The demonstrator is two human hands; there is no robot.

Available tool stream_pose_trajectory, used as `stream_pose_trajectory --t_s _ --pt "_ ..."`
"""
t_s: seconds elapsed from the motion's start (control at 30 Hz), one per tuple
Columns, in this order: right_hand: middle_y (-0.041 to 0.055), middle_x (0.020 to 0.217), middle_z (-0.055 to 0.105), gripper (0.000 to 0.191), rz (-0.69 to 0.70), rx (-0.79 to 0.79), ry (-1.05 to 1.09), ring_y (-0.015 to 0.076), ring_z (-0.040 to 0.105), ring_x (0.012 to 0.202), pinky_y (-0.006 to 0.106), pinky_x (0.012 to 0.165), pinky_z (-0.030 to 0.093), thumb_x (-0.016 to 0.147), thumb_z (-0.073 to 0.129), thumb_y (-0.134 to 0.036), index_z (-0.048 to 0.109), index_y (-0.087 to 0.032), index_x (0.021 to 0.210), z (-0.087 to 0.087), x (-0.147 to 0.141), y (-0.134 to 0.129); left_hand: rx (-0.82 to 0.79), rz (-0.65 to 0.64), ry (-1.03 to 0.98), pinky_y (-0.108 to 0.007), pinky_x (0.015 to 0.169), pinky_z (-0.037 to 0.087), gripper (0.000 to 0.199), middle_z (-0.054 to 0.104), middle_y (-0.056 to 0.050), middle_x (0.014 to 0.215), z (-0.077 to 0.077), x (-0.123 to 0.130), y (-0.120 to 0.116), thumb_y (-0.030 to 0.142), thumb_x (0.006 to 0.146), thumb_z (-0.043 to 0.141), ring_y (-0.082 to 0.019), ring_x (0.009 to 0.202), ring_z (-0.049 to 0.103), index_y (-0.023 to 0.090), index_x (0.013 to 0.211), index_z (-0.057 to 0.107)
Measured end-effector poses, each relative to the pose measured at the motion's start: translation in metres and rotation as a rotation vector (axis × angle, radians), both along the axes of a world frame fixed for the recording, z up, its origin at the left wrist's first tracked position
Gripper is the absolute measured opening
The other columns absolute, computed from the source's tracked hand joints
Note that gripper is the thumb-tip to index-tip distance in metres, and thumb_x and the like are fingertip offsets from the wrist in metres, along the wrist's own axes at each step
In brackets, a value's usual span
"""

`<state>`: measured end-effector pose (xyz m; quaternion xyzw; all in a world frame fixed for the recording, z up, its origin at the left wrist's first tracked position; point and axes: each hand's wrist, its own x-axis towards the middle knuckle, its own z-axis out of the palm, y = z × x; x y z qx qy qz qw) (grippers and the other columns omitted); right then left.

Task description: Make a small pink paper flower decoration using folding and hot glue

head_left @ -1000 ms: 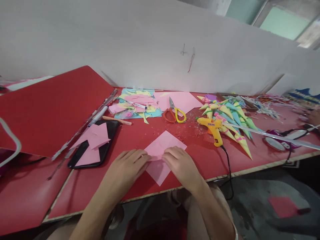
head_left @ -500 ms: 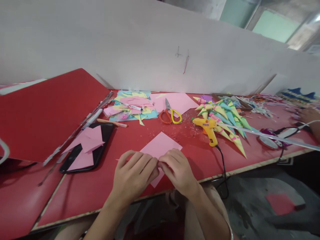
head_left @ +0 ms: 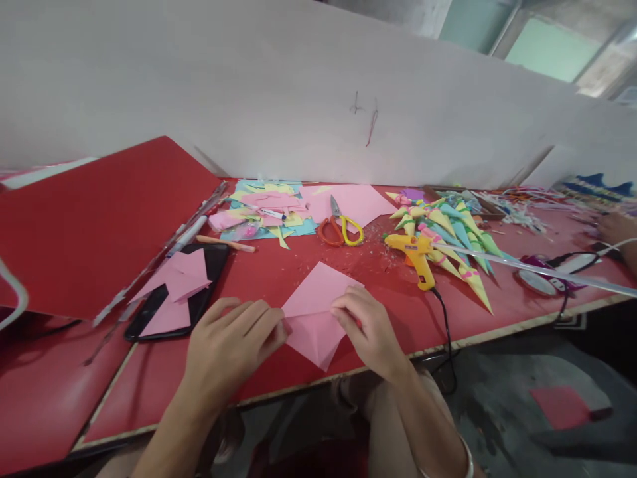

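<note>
A square sheet of pink paper (head_left: 313, 289) lies on the red table with a corner toward me, and a fold line crosses its middle. My left hand (head_left: 233, 335) pinches the left end of that fold, its fingers curled. At the right end, my right hand (head_left: 368, 328) grips the fold between thumb and fingers. The paper's near part bulges slightly between my hands. Beyond it lie scissors (head_left: 342, 222) with one red and one yellow handle. To the right rests a yellow glue gun (head_left: 414, 255) with a long clear glue stick in its back.
A black phone (head_left: 212, 272) at left bears folded pink pieces (head_left: 174, 282). Paper scraps (head_left: 271, 206) and a pen lie behind. Several paper cones (head_left: 452, 232) are piled at right, near a power strip (head_left: 547, 275). Another person's hand (head_left: 620, 232) is at far right.
My hands have moved apart from the middle of the pink paper, the left one leftward and the right slightly right. The fold line between them now shows.
</note>
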<state>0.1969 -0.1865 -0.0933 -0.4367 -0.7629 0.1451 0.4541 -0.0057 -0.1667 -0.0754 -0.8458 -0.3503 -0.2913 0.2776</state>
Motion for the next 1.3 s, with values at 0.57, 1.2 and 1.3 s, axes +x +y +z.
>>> stream_pose_trajectory --t_s 0.57,1.2,1.3 --pt "0.0005 0.067 0.056 0.018 0.003 -0.063 -0.007 0.0131 0.051 0.066 0.025 0.064 0.037 0.088 0.043 -0.019 0.055 -0.018 0.073 -0.004 -0.009 0.003 -0.564 -0.058 -0.364 -0.019 0.062 0.047 0.03 0.072 0.001 0.071 -0.004 -0.013 -0.009 0.039 0.086 0.044 -0.013 0.064 0.065 0.021 0.075 0.066" --pt "-0.0037 0.052 0.052 0.015 -0.129 0.122 -0.226 0.01 0.045 0.051 0.023 0.055 0.03 0.071 0.043 -0.013 0.048 -0.02 0.058 -0.013 -0.022 0.001 -0.778 -0.114 -0.455 -0.018 0.057 0.047 0.023 0.072 0.003 0.063 0.0 -0.011 -0.009 0.035 0.078 0.052 -0.013 0.058 0.065 0.024 0.068 0.069" --pt "-0.0038 0.052 0.049 0.015 -0.165 0.083 -0.212 0.0098 0.043 0.051 0.022 0.054 0.03 0.069 0.042 -0.012 0.046 -0.019 0.056 -0.01 -0.013 0.003 -0.811 -0.061 -0.505 -0.017 0.056 0.047 0.024 0.071 0.003 0.063 0.002 -0.017 -0.008 0.039 0.076 0.054 -0.013 0.057 0.064 0.023 0.064 0.068"
